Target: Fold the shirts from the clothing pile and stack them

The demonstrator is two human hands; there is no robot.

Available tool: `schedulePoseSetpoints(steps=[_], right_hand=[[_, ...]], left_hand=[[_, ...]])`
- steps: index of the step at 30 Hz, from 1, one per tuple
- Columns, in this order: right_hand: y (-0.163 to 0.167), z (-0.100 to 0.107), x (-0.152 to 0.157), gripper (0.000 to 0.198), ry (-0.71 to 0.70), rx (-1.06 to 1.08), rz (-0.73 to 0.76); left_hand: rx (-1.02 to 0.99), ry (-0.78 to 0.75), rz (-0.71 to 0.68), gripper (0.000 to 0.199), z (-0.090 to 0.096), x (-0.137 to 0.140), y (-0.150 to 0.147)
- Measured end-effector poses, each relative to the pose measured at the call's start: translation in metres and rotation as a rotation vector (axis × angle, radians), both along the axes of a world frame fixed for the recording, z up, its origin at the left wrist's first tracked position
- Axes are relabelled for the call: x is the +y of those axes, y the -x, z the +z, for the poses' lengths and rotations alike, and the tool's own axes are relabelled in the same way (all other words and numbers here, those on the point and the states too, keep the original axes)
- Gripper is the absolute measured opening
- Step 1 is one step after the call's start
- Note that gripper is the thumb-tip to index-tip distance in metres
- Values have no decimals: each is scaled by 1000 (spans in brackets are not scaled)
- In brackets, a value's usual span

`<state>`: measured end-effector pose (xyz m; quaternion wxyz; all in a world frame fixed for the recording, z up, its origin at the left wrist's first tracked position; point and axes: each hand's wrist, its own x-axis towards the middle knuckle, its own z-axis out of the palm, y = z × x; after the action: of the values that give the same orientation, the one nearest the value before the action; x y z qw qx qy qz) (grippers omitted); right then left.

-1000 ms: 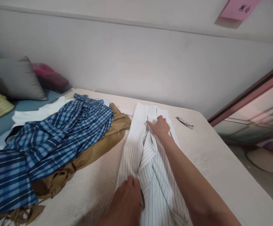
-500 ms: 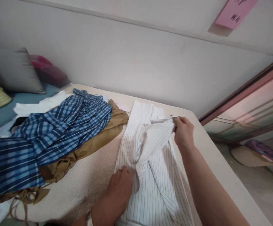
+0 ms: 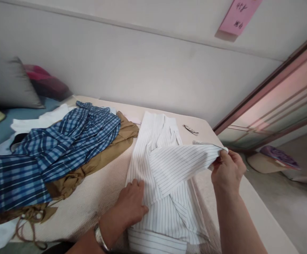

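A white striped garment (image 3: 164, 176) is laid lengthwise on the pale surface (image 3: 254, 211), in front of the person, with its far end set near the wall (image 3: 132, 74). A section of it is lifted and drawn out to the right, and its outer end is pinched between the thumb and fingers of the right hand (image 3: 229, 169). The left hand (image 3: 131, 204) is rested on the garment's left edge, its fingers held close together and slightly bent, the thumb set apart; whether cloth is gripped beneath them cannot be told. A bracelet (image 3: 102, 240) is worn on the left wrist. Near the garment's far right corner, a thin dark object (image 3: 190, 129) is placed. To the left, a blue plaid garment (image 3: 71, 148) is spread over a brown garment (image 3: 111, 151). Farther left, a grey cushion (image 3: 7, 83) is seen, and a pink note (image 3: 238, 17) is fixed high on the wall.
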<state>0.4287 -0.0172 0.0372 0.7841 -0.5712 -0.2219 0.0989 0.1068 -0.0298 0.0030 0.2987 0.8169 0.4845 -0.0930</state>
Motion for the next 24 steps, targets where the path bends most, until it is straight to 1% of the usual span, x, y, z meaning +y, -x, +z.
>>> schedulePoseSetpoints(steps=[3, 5, 7, 10, 13, 15, 17, 19, 22, 23, 24], right_hand=[[-12, 4, -4, 22, -19, 11, -113], [-15, 6, -8, 18, -33, 37, -163], [-15, 8, -12, 14, -54, 19, -196], [-12, 16, -16, 11, -94, -96, -223], [-4, 30, -20, 11, -129, -141, -199], [6, 41, -24, 10, -121, -133, -139], [19, 53, -27, 7, -95, -165, -77], [28, 62, -30, 5, -100, -248, -75], [23, 65, -32, 5, -143, -352, -181], [16, 62, -33, 5, -130, -372, -233], [7, 57, -33, 5, -85, -398, -295]], left_hand=[[28, 13, -6, 71, 1, 2, -4], [43, 6, -23, 70, -1, 2, -6], [50, -28, -49, 65, -3, 0, -7], [74, -122, -99, 52, -5, -9, -10], [126, -164, -162, 45, -4, -18, -17], [178, -161, -189, 39, -3, -21, -24], [204, -166, -195, 39, -1, -21, -27], [187, -165, -190, 39, 0, -19, -26], [138, -151, -185, 39, 1, -17, -21], [125, -152, -187, 40, 1, -16, -19], [119, -150, -192, 40, 1, -16, -18]])
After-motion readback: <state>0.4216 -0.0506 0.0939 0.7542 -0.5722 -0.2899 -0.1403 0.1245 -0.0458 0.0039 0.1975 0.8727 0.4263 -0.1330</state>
